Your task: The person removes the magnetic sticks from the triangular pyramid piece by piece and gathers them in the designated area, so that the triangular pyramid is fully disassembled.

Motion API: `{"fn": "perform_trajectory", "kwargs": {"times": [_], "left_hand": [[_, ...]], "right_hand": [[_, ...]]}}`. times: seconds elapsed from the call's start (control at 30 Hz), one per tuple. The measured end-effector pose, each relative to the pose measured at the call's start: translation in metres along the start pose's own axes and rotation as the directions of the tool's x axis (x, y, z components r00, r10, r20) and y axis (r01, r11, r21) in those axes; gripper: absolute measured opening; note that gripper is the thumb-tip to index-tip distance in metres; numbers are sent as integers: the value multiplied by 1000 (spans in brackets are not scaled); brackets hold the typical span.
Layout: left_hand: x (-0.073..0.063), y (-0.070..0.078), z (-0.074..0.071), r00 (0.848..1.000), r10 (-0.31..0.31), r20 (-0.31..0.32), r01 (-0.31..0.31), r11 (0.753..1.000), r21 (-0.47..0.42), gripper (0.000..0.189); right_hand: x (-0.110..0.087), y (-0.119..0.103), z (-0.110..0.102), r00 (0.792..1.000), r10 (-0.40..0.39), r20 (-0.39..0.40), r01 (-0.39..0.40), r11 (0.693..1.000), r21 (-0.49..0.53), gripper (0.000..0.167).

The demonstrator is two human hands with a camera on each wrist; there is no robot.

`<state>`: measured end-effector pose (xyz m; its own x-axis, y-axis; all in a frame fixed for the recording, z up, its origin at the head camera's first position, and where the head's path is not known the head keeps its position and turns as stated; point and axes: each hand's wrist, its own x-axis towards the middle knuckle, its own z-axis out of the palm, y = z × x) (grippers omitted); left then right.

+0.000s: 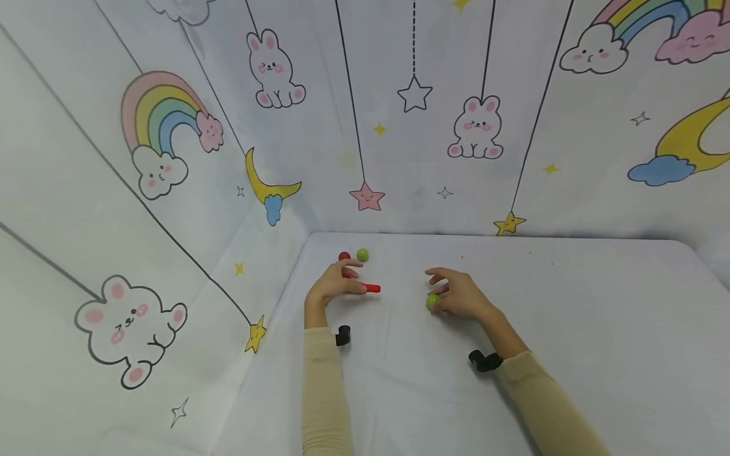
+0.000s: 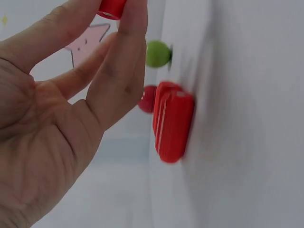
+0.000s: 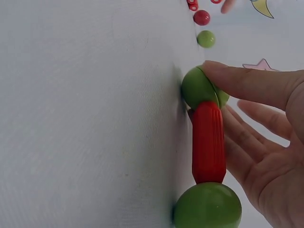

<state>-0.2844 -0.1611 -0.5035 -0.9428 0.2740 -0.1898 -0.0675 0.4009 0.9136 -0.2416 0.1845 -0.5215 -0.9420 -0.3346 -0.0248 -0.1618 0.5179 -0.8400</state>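
My left hand (image 1: 335,283) pinches a short red rod (image 1: 372,289) between thumb and fingers. In the left wrist view the end of that rod (image 2: 112,7) shows at the top edge. My right hand (image 1: 463,296) holds a green ball (image 1: 433,301) low over the white table. The right wrist view has the thumb on this ball (image 3: 197,89), other fingers behind it. A red ribbed rod (image 3: 208,142) joins it to a second green ball (image 3: 207,206), nearer the camera.
Beyond my left hand lie a loose red ball (image 1: 344,256) and a loose green ball (image 1: 362,254). More red rods (image 2: 175,126) lie side by side near them. A white wall (image 1: 319,158) with printed rabbits and stars stands behind the table (image 1: 570,316).
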Motion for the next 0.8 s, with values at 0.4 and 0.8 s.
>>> {"fn": "perform_trajectory", "kwargs": {"times": [0.4,0.8], "left_hand": [[-15,-24,-32,963,-131,-233,138,990,10,66],[-22,-30,-41,907,-278,-315,265,960,-85,61]], "right_hand": [[-1,-3,-1,1000,-5,9,5,1000,-5,77],[-2,-5,0,1000,-4,9,4,1000,-19,70]]}}
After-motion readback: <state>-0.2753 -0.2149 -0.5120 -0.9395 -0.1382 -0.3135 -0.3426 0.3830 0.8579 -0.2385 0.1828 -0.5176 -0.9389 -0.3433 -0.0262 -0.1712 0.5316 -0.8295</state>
